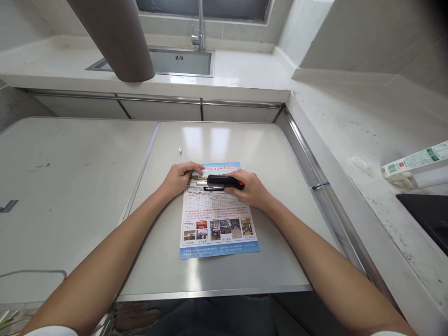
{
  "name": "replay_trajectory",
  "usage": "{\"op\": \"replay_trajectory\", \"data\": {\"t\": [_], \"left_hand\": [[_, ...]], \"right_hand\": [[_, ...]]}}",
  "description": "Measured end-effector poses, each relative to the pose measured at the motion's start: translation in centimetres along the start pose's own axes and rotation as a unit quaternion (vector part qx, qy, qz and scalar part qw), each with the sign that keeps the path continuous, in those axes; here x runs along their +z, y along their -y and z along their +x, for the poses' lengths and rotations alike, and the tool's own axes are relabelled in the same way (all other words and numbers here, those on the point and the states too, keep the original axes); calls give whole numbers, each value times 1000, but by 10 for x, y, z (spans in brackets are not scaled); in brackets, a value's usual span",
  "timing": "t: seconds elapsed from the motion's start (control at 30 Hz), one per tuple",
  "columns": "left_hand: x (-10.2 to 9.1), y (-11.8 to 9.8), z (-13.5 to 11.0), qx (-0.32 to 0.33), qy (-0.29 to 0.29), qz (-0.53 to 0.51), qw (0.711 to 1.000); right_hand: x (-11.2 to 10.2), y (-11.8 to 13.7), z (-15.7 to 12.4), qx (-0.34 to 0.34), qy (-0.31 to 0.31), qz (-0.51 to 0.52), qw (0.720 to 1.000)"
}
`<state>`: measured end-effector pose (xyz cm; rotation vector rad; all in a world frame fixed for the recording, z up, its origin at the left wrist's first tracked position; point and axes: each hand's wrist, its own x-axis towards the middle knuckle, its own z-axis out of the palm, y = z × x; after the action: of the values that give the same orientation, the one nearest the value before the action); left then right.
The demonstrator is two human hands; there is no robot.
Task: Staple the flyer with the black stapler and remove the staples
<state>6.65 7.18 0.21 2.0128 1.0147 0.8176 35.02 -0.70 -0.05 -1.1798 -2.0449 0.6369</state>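
A printed flyer [217, 219] with a blue border and small photos lies flat on the steel table [245, 275]. My right hand [250, 189] is closed around a black stapler [221, 181] with an orange end, which lies across the flyer's upper part. My left hand [180, 177] rests at the flyer's top left corner, its fingers curled down onto the paper's edge beside the stapler's tip.
A small light object [180, 150] lies on the table beyond the flyer. A sink [182, 61] with a tap [200, 28] sits at the back. A brown pipe [115, 37] hangs at upper left. A white counter [367, 154] with a packet [416, 163] runs along the right.
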Motion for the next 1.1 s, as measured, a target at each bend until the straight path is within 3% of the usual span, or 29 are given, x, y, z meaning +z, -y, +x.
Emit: {"op": "replay_trajectory", "data": {"t": [0.27,0.33,0.47,0.63,0.73,0.93,1.1], "left_hand": [[0,-10,-3,-10,-44,-121,992],[0,-11,-3,-41,-38,-210,976],[0,-10,-3,-111,33,-391,913],[-3,-10,-4,-177,113,-408,889],[-5,-9,-5,-186,137,-424,876],[-9,-1,-3,-187,63,-514,835],[-9,-1,3,-189,-71,-501,842]], "right_hand": [[-6,10,-3,-103,-139,-71,982],[-7,11,-5,-120,-137,-102,978],[-8,12,-9,-135,-86,-153,975],[-8,14,-11,-170,-56,-195,964],[-7,16,-9,-205,-86,-206,953],[-6,16,-2,-199,-237,-203,929],[-8,17,0,-106,-248,-119,956]]}}
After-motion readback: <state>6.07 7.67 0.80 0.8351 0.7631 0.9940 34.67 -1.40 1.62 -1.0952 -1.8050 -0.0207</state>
